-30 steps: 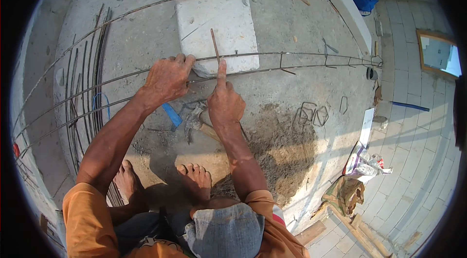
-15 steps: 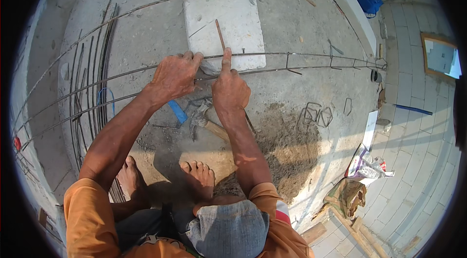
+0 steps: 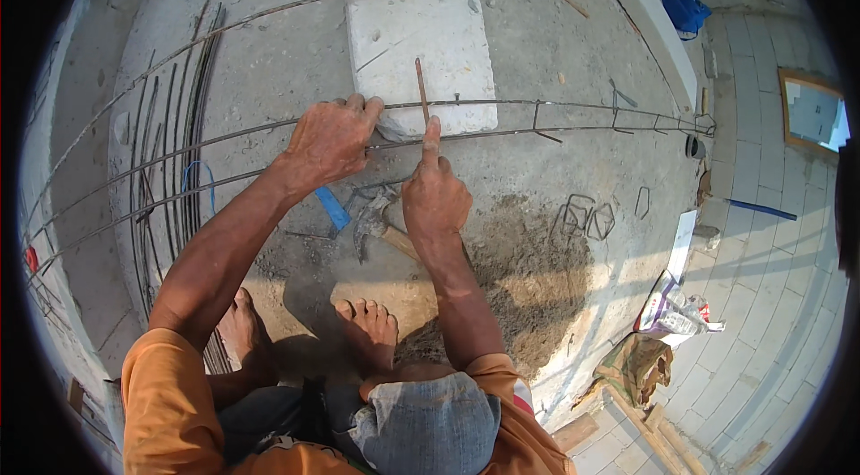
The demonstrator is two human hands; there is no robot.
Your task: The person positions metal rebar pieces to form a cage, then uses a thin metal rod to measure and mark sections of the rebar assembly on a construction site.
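Two long steel rebars [image 3: 502,102] run side by side across the near end of a pale slab [image 3: 421,36], joined toward the right by several wire stirrups [image 3: 537,116]. My left hand [image 3: 333,142] is closed on the rebars at the slab's near left corner, its fingertips curled over the far bar. In my right hand [image 3: 436,199] is a thin rusty rod [image 3: 421,81], with the index finger stretched along it. The rod points away from me and crosses the rebars; its near end is hidden by the hand. A nail [image 3: 457,98] stands at the far bar.
A hammer [image 3: 399,240] lies below my hands, beside a blue strip [image 3: 332,208]. Loose stirrups [image 3: 587,215] rest near a dirt patch [image 3: 528,287]. Long bars [image 3: 193,135] lie at left, and another rebar [image 3: 269,17] arches over the slab. A white plastic bag [image 3: 672,305] is at right.
My right hand and the rusty rod have drawn back toward me and a little to the right. My left hand keeps its hold on the rebars. The whole view has shifted slightly.
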